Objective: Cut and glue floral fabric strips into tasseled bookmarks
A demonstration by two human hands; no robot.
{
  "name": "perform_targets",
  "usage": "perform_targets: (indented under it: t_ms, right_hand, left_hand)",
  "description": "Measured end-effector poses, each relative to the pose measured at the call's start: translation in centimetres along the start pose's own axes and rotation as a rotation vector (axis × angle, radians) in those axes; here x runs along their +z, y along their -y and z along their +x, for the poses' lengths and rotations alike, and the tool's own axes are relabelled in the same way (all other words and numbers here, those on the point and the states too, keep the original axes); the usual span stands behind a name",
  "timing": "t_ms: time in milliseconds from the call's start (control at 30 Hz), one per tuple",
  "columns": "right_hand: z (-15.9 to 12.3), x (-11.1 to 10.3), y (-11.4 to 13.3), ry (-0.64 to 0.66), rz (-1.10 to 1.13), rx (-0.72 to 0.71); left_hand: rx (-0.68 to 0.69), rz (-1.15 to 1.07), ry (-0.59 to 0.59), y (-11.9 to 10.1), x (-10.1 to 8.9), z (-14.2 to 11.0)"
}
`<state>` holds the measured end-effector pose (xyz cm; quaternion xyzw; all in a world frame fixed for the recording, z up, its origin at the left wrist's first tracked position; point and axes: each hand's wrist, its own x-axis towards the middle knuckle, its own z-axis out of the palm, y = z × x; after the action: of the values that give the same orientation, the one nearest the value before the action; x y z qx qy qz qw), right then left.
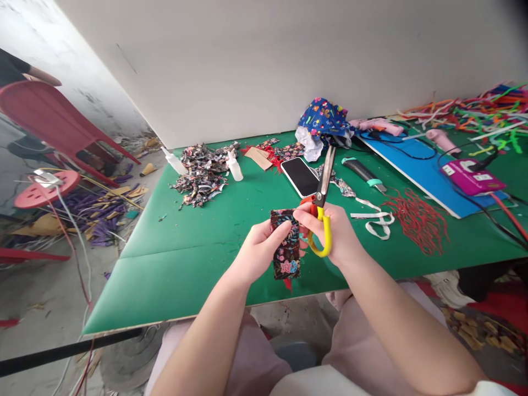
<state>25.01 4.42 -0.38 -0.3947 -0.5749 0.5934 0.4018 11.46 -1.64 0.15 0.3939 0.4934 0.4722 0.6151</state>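
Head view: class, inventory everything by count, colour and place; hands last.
Table: one, green, centre
Cloth: one, black, centre
Scissors: one, yellow and red, centre
Phone: one, black, centre
Bottles: two, white, left
Scraps: many, dark, left
Bundle: one, blue, rear
Cutter: one, black and teal, right
Board: one, blue, right
Adapter: one, magenta, right
Glue guns: two, pink, right
Threads: many, red, right
Strips: many, multicoloured, right
Chair: one, red, left
Left hand: one, on cloth
Right hand: one, holding scissors
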Motion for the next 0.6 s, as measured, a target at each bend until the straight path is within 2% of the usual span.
perform_targets:
  t_ms: [133, 300, 433, 600]
  right_hand:
    - [-0.14, -0.03, 0.24, 0.052, -0.068, -0.011]
    - [-0.6, 0.13, 0.74, 0.006, -0.198, -0.102]
    - [-0.54, 0.15, 0.65, 0.0, -0.151, -0.105]
    - [0.04, -0.73, 0.62, 0.054, -0.083, -0.05]
  left_hand:
    - [0.0, 0.031, -0.02, -0.1, -0.09, -0.19]
    - [0.026, 0.094, 0.032, 0.22, -0.34, -0.21]
    - [0.083, 0.175, 0.042, 0.25, -0.42, -0.15]
    - [0.056, 0.096, 0.035, 0.11, -0.67, -0.38]
